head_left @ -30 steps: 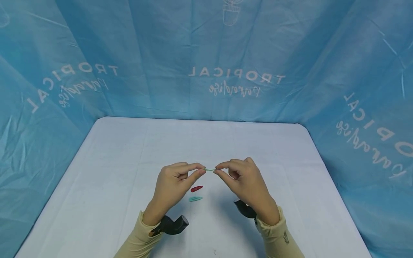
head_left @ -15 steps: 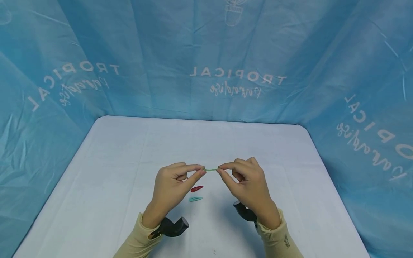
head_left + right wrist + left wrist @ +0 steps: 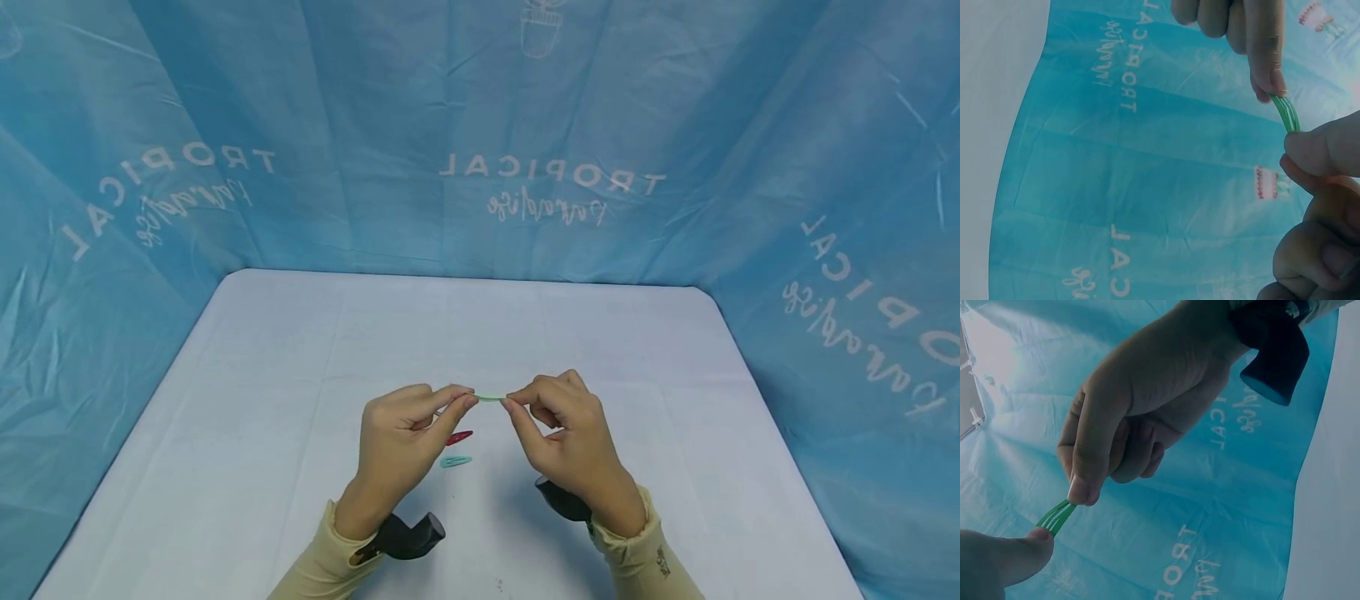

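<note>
Between my two hands, above the table, is a green snap hair clip (image 3: 491,399), its middle showing and its ends covered by fingertips. My left hand (image 3: 401,437) pinches one end between thumb and index finger. The opposite end is pinched the same way by my right hand (image 3: 566,429). In the left wrist view the hair clip (image 3: 1055,517) shows slits between its green strips. The right wrist view has the clip (image 3: 1286,114) slightly bowed. Below the left fingers, a red hair clip (image 3: 460,437) and a turquoise hair clip (image 3: 456,461) lie on the table.
A white cloth covers the table (image 3: 315,333). Blue printed curtains (image 3: 480,100) hang behind it and along both sides. Black wrist cameras, one on the left wrist (image 3: 408,536) and one on the right (image 3: 562,500), stick out inward over the table.
The left index finger is more bent than before, and its hand now covers a little more of the red clip. My right hand shifted slightly outward, then down. More of the green clip shows.
</note>
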`<action>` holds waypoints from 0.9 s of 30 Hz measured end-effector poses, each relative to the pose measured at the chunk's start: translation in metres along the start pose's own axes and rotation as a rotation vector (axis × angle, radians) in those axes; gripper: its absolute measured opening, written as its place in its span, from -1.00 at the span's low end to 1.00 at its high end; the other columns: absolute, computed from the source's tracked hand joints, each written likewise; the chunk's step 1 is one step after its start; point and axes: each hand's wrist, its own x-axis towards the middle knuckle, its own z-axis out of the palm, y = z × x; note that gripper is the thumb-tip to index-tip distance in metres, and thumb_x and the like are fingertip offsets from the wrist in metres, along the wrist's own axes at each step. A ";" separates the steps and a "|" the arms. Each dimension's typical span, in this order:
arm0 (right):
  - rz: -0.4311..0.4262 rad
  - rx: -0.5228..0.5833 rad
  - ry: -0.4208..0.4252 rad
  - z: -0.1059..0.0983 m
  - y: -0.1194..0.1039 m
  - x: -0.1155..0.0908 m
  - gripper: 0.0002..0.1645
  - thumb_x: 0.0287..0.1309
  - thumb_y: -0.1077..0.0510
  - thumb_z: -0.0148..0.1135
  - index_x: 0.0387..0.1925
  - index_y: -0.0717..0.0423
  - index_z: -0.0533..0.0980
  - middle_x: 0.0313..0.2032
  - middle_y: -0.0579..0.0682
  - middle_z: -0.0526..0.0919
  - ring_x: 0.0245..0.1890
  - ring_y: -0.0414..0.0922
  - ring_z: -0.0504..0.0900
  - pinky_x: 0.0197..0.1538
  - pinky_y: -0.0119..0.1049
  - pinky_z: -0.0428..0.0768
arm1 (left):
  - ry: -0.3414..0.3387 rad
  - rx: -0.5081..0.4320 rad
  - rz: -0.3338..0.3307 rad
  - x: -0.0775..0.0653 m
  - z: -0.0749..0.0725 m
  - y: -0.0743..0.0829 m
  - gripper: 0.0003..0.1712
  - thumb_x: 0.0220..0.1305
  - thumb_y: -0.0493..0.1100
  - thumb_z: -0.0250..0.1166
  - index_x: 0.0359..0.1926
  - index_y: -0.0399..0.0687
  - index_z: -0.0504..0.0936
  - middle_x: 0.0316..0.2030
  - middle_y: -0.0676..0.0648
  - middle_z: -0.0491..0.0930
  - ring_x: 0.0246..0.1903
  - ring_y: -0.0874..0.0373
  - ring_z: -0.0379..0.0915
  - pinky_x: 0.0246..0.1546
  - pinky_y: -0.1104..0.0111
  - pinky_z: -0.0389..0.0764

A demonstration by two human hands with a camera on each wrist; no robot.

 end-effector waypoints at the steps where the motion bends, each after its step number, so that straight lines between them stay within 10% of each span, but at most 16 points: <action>1: -0.003 0.003 0.003 0.000 0.000 0.000 -0.73 0.42 0.03 0.19 -0.40 0.02 0.64 -0.71 -0.21 0.23 -0.66 -0.34 0.14 -0.33 -0.38 0.22 | 0.005 -0.005 0.009 0.000 0.001 0.000 -0.85 0.05 -0.28 0.56 -0.29 -0.12 0.85 -0.79 0.14 0.17 -0.67 0.42 -0.12 -0.67 0.54 -0.07; 27: -0.040 0.093 -0.014 0.003 0.004 0.000 -0.82 0.37 0.15 0.19 -0.39 0.07 0.59 -0.65 -0.18 0.30 -0.60 -0.30 0.21 -0.40 -0.48 0.24 | 0.048 0.028 -0.032 -0.005 0.010 0.004 -0.82 0.03 -0.31 0.55 -0.26 -0.18 0.84 -0.79 0.13 0.33 -0.70 0.42 -0.10 -0.71 0.56 -0.04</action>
